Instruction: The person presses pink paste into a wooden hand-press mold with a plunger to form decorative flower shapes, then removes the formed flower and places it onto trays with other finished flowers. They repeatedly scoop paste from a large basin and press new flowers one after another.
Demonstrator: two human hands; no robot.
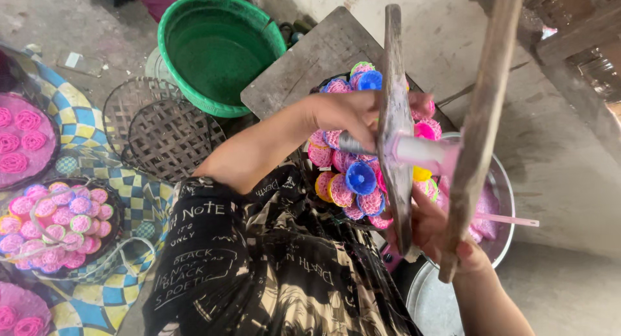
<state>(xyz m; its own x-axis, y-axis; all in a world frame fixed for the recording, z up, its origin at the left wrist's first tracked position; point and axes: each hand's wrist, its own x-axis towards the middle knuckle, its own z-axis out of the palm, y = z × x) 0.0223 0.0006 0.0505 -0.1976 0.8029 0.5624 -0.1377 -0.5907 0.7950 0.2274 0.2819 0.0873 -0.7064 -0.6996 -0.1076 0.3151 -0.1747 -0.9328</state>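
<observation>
Concrete floor | green tub (217, 51) | left hand (346, 116) gripping wooden press (394, 116)

Your left hand (349, 119) grips a wooden press (394, 122) | your right hand (433, 229) steadies its lower end | colourful noodle nests (352, 181) beneath | green basin (217, 48) behind.

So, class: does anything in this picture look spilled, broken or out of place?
Nothing stands out. The colourful round pieces sit heaped in their tray, the green basin is upright, and both hands, left and right, grip the wooden press.
</observation>
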